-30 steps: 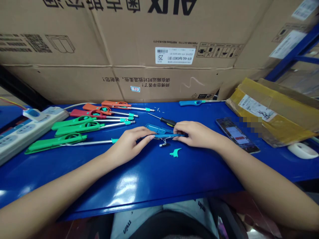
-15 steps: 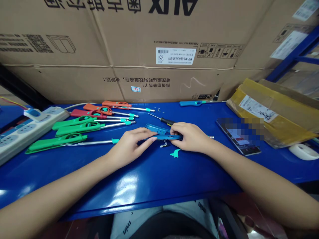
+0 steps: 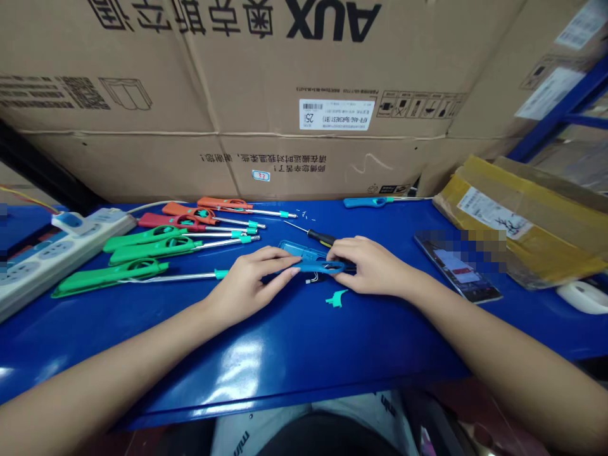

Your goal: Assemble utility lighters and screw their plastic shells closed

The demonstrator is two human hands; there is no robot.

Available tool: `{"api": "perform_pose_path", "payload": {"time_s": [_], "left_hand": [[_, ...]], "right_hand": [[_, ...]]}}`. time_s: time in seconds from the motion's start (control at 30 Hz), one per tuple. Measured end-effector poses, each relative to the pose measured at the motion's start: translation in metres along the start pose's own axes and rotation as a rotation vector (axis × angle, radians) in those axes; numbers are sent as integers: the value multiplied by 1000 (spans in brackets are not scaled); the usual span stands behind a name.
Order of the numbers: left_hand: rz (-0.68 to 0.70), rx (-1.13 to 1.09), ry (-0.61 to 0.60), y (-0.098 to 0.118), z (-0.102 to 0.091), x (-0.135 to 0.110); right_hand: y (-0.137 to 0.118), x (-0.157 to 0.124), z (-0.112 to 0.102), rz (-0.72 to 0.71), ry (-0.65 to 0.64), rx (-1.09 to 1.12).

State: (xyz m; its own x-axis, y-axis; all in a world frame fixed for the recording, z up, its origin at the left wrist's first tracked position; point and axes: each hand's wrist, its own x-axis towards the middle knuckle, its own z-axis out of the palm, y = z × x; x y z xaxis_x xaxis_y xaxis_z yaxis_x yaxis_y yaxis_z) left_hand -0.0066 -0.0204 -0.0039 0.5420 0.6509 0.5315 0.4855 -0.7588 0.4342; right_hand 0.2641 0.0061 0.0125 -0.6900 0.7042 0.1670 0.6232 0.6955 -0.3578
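A blue lighter casing half (image 3: 319, 266), with an oval trigger opening towards its right end, is held up just above the table. My left hand (image 3: 259, 273) pinches its left end between thumb and fingers. My right hand (image 3: 368, 263) grips the right end, its fingertips partly hidden behind the casing. Behind it lies another blue casing half (image 3: 301, 251), hollow side up. Thin white wires with a small connector (image 3: 311, 278) show just below the held piece. A loose turquoise trigger (image 3: 336, 298) lies in front of my hands. A screwdriver (image 3: 313, 235) points away beyond my right fingers.
Several green, red and orange long-neck lighters (image 3: 156, 249) lie at left, near a white power strip (image 3: 66, 250). A blue lighter (image 3: 370, 202) lies at the back. At right are a phone (image 3: 456, 266), a taped parcel (image 3: 517, 221) and a white mouse (image 3: 584, 296). A large carton (image 3: 266, 76) stands behind.
The held blue casing half has turned, so its trigger opening shows more plainly. My right hand has shifted slightly right along its end. The whole view has moved a little.
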Motion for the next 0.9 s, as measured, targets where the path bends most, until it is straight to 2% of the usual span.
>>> {"api": "perform_pose_path", "payload": {"time_s": [0.4, 0.6, 0.73, 0.9], "left_hand": [[44, -48, 57, 1, -1, 1], [14, -94, 52, 2, 0, 2], [-3, -101, 77, 1, -2, 3], [115, -96, 30, -3, -8, 2]], "right_hand": [[7, 2, 7, 108, 23, 222], [8, 3, 5, -6, -4, 150], [5, 1, -4, -22, -13, 114], [2, -4, -16, -60, -36, 162]]}}
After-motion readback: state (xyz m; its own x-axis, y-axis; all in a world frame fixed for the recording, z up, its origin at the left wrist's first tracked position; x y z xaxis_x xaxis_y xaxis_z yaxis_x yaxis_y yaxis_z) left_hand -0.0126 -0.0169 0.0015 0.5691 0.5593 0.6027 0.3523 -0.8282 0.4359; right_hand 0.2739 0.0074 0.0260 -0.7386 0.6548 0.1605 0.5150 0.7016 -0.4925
